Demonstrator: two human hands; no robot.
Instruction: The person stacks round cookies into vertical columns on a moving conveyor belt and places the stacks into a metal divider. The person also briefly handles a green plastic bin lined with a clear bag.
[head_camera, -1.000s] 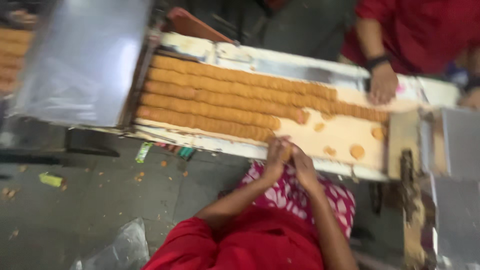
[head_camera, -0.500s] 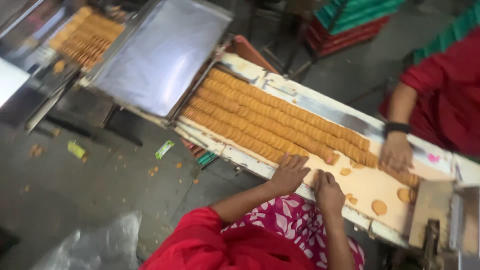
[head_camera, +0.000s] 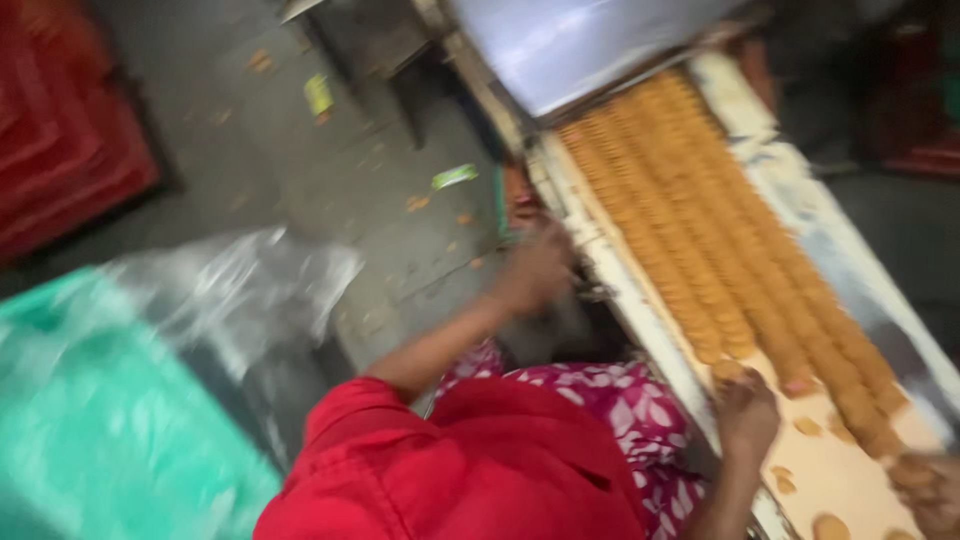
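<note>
The picture is blurred by motion. Several long rows of round golden biscuits (head_camera: 700, 230) lie on a pale conveyor belt (head_camera: 860, 470) that runs diagonally on the right. My left hand (head_camera: 535, 265) is at the belt's near edge, below the start of the rows, its fingers too blurred to read. My right hand (head_camera: 748, 415) rests at the near edge where the rows end, fingers curled beside a loose biscuit (head_camera: 728, 370). Whether it holds anything is unclear. A red sleeve (head_camera: 460, 470) covers my arm.
A metal sheet (head_camera: 570, 40) covers the belt at the top. Another person's hand (head_camera: 930, 490) touches the belt at the bottom right. A green bin (head_camera: 90, 430) with clear plastic (head_camera: 240, 290) stands at the left, red crates (head_camera: 60, 140) behind. Scraps litter the grey floor (head_camera: 330, 180).
The view has swung hard, so the belt now runs diagonally on the right. My two hands, close together before, are now apart, the left one further up the belt's edge.
</note>
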